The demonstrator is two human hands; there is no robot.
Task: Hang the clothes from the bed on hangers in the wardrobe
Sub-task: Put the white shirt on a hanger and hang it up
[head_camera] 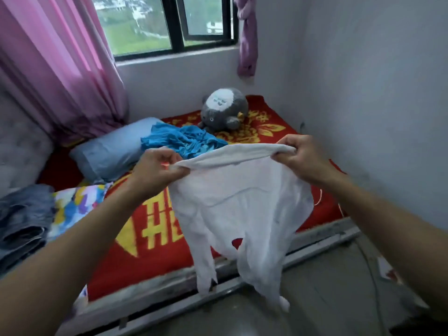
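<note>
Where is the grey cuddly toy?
In the head view, the grey plush toy lies at the far end of the red blanket, under the window, just behind the crumpled blue garment.

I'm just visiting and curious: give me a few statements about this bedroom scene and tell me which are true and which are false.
1. Both the left hand and the right hand grip the white garment. True.
2. The blue garment hangs on a hanger. False: it lies crumpled on the bed, beside the pillow.
3. A grey plush toy sits on the bed below the window. True.
4. The jeans lie to the right of the white garment. False: they are at the far left.
</note>
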